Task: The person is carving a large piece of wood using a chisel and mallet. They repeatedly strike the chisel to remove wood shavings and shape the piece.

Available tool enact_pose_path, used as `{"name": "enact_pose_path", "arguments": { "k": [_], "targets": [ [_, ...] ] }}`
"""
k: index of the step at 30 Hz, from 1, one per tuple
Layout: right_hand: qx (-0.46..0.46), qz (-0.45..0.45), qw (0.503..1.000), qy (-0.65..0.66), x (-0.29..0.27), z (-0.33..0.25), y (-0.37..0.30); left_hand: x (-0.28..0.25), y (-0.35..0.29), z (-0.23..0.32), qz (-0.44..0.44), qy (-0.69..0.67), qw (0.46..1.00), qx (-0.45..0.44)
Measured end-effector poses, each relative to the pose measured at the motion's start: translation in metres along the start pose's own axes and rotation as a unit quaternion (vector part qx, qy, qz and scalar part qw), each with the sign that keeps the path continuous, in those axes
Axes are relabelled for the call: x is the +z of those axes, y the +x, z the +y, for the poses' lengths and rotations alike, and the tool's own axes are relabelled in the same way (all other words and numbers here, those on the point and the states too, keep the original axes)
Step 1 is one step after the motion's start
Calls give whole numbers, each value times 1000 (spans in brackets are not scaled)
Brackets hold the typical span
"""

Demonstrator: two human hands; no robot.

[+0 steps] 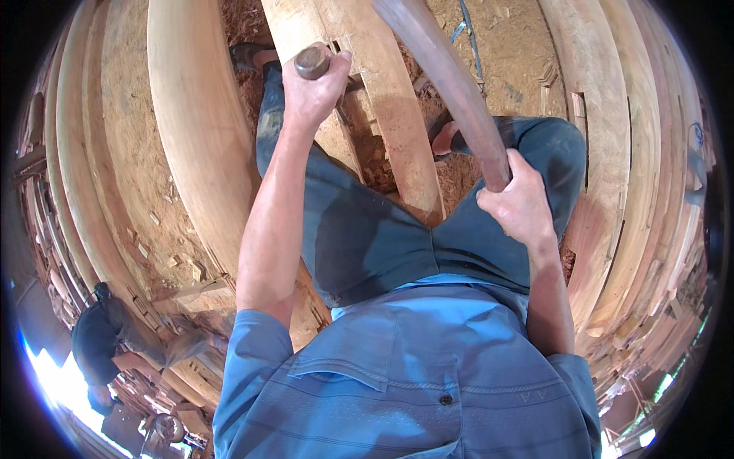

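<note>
We are straddling a long pale plank [390,130] that is running away from us toward twelve o'clock, with other curved timbers [191,153] lying at nine and three o'clock and sawdust [130,168] covering the ground between them. Our right hand [520,203] is wrapping fully closed around a long reddish-brown handle [443,84] that is rising toward twelve o'clock — its head is passing out of the picture, so we cannot tell what kind of striker it is. Our left hand [313,88] is clenching in a fist around a short tool with a round dark butt [312,61], probably a chisel, standing on the plank at eleven o'clock beside a cut notch [344,46]. To do this well, we judge we should be keeping the short tool upright and steady, keeping our knuckles below its butt, and bringing the long handle down squarely — a glancing blow would be risking the left fingers. At seven o'clock, another person in dark clothes [95,344] is bending over.
</note>
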State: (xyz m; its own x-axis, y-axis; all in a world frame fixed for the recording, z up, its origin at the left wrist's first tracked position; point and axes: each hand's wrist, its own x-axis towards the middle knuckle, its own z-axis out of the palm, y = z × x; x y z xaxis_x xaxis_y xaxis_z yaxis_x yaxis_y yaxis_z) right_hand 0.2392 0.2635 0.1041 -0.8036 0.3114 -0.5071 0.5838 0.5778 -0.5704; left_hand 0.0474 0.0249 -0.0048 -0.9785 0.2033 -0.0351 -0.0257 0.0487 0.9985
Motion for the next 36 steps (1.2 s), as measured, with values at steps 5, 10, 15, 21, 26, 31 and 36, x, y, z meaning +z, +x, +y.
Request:
{"name": "enact_pose_path", "arguments": {
  "k": [5,10,15,21,26,31,36],
  "targets": [
    [-80,61,995,21,-21,-39,9,17,10,-6,-7,50,998,-41],
    [-137,183,964,134,-57,-83,2,19,11,-8,1,41,999,-9],
    [-347,166,918,101,-106,-78,3,14,24,-18,-19,17,1000,-12],
    [-300,138,938,101,-98,-94,40,5,42,-33,15,-6,1000,-18],
    [-309,140,937,83,-69,-119,60,14,39,-31,-6,5,1000,-3],
    [-204,13,939,-276,-7,-111,80,1,35,-35,-33,87,994,57],
    [-203,-10,943,-263,-6,-110,58,2,47,-88,19,5,989,145]
  ]
}}
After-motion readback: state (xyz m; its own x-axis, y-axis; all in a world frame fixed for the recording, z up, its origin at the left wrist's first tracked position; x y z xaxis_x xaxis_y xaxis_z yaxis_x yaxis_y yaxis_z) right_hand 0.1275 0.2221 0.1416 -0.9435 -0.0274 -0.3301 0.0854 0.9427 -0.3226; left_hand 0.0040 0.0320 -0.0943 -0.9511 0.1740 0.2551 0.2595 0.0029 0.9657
